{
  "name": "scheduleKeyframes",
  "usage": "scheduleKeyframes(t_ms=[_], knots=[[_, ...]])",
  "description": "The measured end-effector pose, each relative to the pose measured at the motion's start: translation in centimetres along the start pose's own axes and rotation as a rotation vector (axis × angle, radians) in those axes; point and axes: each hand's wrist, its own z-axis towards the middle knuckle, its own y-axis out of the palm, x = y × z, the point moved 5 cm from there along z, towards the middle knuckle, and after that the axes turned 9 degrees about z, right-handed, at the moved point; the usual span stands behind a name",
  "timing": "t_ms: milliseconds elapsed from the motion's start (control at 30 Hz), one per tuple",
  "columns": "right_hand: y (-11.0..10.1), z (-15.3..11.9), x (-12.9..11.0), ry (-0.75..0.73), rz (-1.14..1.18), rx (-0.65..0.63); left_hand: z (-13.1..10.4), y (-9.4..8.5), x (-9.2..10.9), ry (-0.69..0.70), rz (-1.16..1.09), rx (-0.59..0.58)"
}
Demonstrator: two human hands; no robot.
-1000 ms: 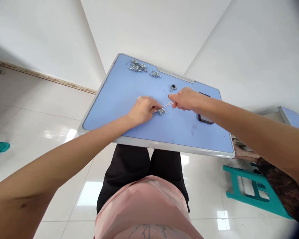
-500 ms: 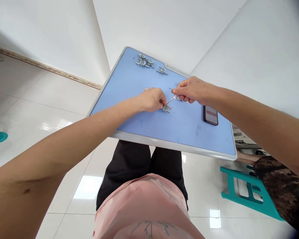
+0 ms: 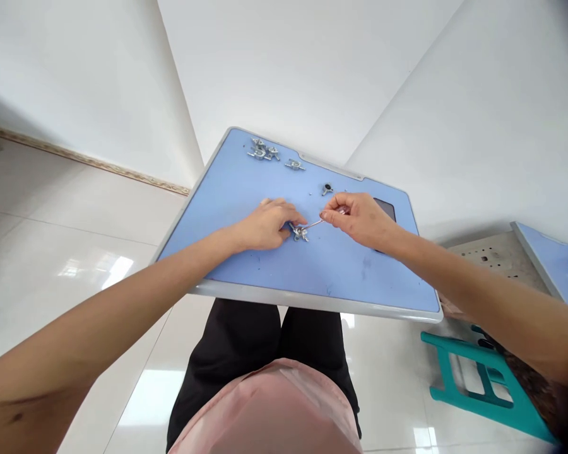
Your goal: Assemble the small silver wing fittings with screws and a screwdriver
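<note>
On the blue tabletop, a small silvery metal fitting with short prongs (image 3: 301, 234) sits at the fingertips of my left hand (image 3: 265, 226). My left thumb and fingers are closed around its left side. My right hand (image 3: 362, 217) pinches the handle of a thin screwdriver (image 3: 315, 224), whose shaft slants down left to the fitting. The tip meets the fitting; its exact seat is too small to make out. Beyond my right hand lies a similar metal part with a dark round centre (image 3: 327, 188).
Several more metal fittings (image 3: 260, 150) are clustered at the table's far left, with a single one (image 3: 295, 164) beside them. A phone (image 3: 385, 209) is partly hidden behind my right hand. A green stool (image 3: 490, 394) and another blue table (image 3: 551, 258) stand on the right.
The fitting has been turned, and the screwdriver now lies at a flatter angle to it. The part near my right hand has come into view. The camera view has tilted upward.
</note>
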Motion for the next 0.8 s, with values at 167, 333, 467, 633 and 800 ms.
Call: scheduleKeyframes(t_ms=[167,333,467,633,800], knots=[[0.1,-0.9,2.4,0.056,0.152,0.039,-0.1,0.3,0.4,-0.053,-0.008,0.05],[1.6,-1.0,3.3,0.083,0.2,0.031,0.1,0.7,0.8,-0.123,-0.02,0.126],[0.9,-1.2,2.9,0.042,0.122,0.115,0.1,0.8,0.9,-0.158,-0.014,0.19],[0.1,-1.2,1.9,-0.069,0.042,0.109,0.2,1.0,1.0,-0.139,0.019,0.226],[0.4,-0.9,2.0,-0.124,-0.047,0.05,0.2,1.1,1.1,-0.138,0.021,0.232]])
